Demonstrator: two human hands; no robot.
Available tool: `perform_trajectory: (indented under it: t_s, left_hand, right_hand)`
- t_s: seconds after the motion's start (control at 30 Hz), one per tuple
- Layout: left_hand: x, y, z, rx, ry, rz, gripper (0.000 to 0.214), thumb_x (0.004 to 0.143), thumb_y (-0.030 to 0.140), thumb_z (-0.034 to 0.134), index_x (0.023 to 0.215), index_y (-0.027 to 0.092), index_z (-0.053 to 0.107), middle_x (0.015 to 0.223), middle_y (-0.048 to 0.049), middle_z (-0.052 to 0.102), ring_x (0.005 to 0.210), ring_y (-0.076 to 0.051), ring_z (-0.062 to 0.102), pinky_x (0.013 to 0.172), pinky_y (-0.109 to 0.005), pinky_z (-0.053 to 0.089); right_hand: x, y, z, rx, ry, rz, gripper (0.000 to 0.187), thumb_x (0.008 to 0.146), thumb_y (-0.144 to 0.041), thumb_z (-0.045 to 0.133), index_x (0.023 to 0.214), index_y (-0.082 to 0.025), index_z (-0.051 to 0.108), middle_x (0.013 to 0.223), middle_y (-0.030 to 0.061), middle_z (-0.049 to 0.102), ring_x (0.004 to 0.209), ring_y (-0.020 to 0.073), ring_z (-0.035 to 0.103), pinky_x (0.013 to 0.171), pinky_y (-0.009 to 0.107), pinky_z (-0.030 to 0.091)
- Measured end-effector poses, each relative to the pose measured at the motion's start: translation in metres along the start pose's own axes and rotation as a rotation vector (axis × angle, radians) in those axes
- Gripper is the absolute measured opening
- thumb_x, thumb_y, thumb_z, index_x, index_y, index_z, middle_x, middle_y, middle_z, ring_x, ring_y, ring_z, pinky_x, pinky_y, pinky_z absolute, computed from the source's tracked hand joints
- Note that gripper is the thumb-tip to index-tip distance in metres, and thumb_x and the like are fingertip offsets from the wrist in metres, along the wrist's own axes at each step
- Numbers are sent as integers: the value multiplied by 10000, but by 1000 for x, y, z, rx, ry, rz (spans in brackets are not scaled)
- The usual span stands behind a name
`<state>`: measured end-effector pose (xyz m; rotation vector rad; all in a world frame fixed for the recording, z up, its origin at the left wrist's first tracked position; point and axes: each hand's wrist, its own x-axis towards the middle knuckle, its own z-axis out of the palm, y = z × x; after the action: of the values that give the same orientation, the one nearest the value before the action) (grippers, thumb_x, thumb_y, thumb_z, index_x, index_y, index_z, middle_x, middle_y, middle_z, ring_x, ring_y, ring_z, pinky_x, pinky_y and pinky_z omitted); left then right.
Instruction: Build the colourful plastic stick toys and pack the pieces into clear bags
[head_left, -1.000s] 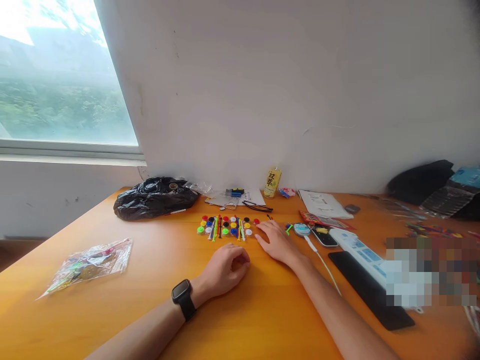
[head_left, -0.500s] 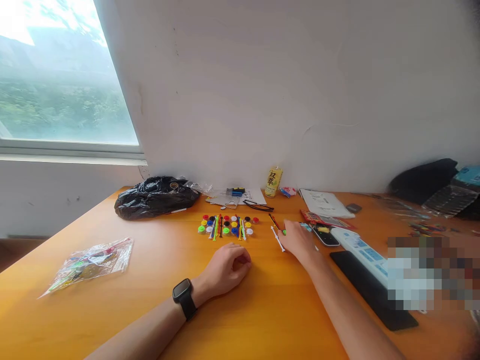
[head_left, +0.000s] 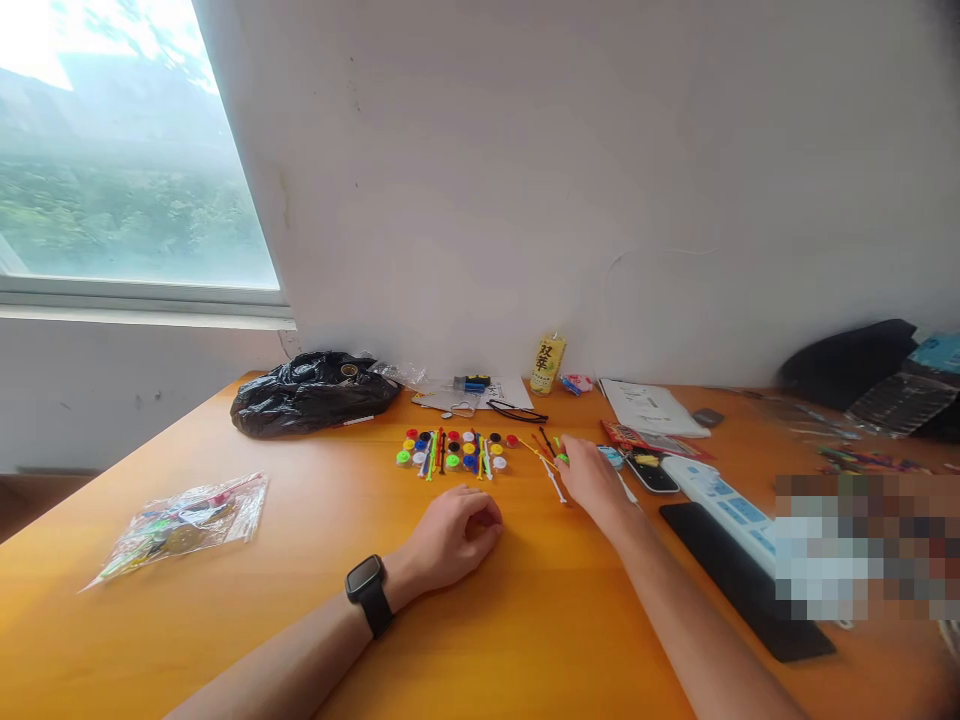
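My left hand rests on the table, a black watch on its wrist. Its fingers are curled in toward the thumb, and nothing shows in them. My right hand is over a loose group of thin plastic sticks, its fingers bent down and closed; whatever they pinch is hidden. Beside its fingertips lie a white stick, an orange one and a yellow one. Between the hands and the wall sit rows of coloured round pieces with sticks laid between them.
A clear bag of coloured parts lies at left, a black plastic bag behind it. Glasses and a yellow drink bottle stand near the wall. At right are a phone, a white power strip and a black mat.
My right hand has shifted slightly, and the sticks by its fingertips are more spread, with a yellow one now showing to their left. My left hand has not moved.
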<state>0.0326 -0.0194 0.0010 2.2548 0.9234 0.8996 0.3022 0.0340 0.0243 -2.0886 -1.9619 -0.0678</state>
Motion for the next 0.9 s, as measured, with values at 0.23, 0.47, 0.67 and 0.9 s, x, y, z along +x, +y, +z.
perform_trajectory:
  t_s: [0.23, 0.47, 0.67, 0.9]
  left_hand:
    - [1, 3, -3, -2, -14, -5, 69, 873, 157, 627, 879, 205, 676, 875, -35, 710, 820, -184, 624, 755, -280, 468]
    - [0, 1, 0, -53, 118, -38, 194, 928, 215, 610, 1121, 220, 636, 960, -37, 692, 805, -172, 611, 741, -287, 495]
    - [5, -3, 2, -190, 318, -127, 366, 1002, 375, 594, 1328, 228, 515, 1198, -89, 652, 848, -161, 630, 725, -289, 542]
    - [8, -8, 3, -235, 334, -97, 197, 992, 354, 615, 1106, 194, 604, 1018, -57, 687, 783, -143, 651, 710, -273, 544]
  right_hand:
    - [1, 2, 2, 0, -30, 42, 176, 956, -85, 532, 1047, -165, 660, 1039, 152, 729, 958, 255, 699, 730, 299, 399]
    - [5, -10, -5, 265, 190, -35, 329, 1001, -148, 463, 1283, -138, 631, 1137, 154, 730, 980, 256, 688, 828, 331, 470]
    - [-5, -50, 7, 1051, -109, -223, 307, 921, -398, 625, 1123, -180, 704, 1053, 91, 750, 955, 222, 694, 872, 344, 544]
    - [-27, -79, 17, 1363, -439, -145, 257, 795, -370, 735, 940, -179, 643, 711, -8, 679, 527, 124, 597, 485, 246, 476]
